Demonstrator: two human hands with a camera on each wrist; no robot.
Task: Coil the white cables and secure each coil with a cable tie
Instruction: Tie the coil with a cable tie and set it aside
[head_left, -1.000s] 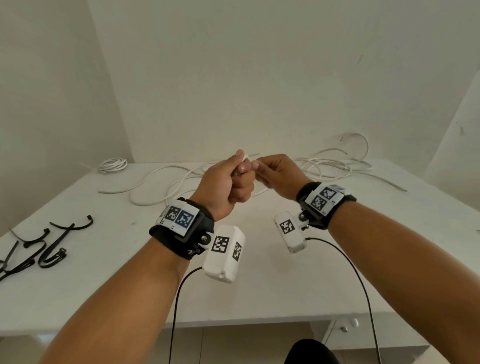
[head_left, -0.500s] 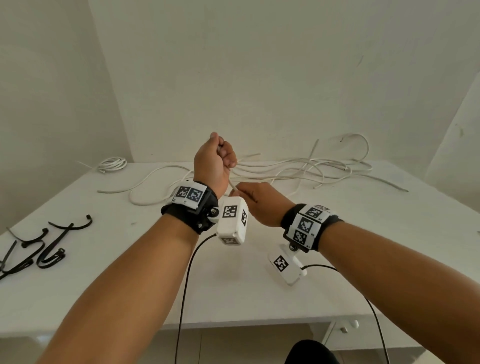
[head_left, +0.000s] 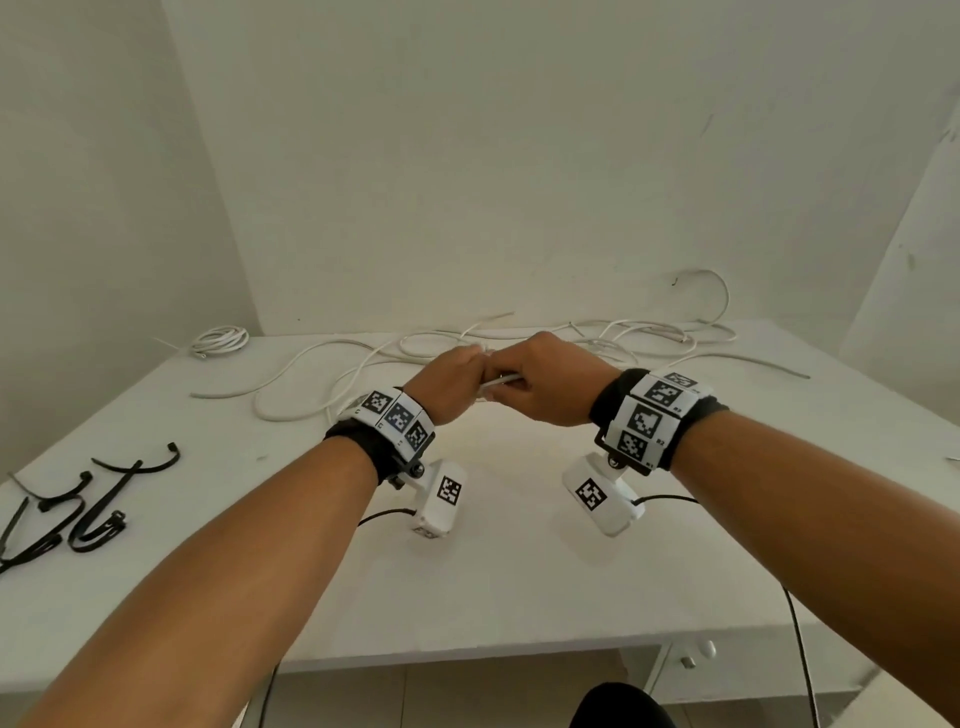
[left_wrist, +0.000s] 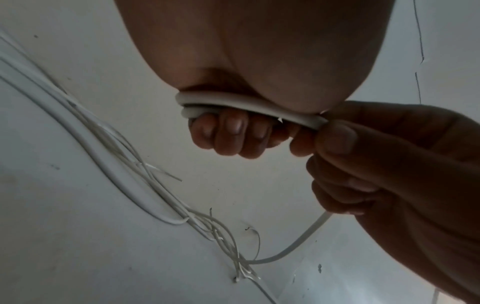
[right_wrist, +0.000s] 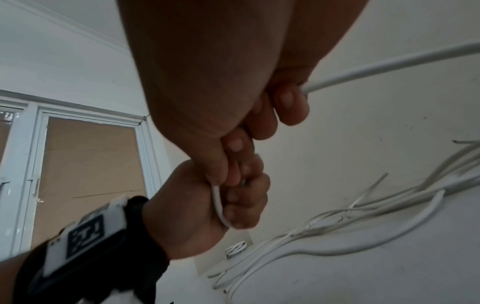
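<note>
Both hands meet above the white table. My left hand is a fist with turns of a white cable wrapped round its curled fingers. My right hand pinches the same cable right beside the left fist, thumb on top. In the right wrist view the cable runs out of the right hand's fingers to the right. Its slack trails down to a tangle of loose white cables along the table's back edge.
A small finished white coil lies at the back left corner. Several black cable ties lie near the left edge. More loose white cable loops left of the hands. Walls close the table in behind and on both sides.
The left fist has come down from its raised position and the right hand has risen from below it; they now meet side by side, with the cable laid over the left fingers.
</note>
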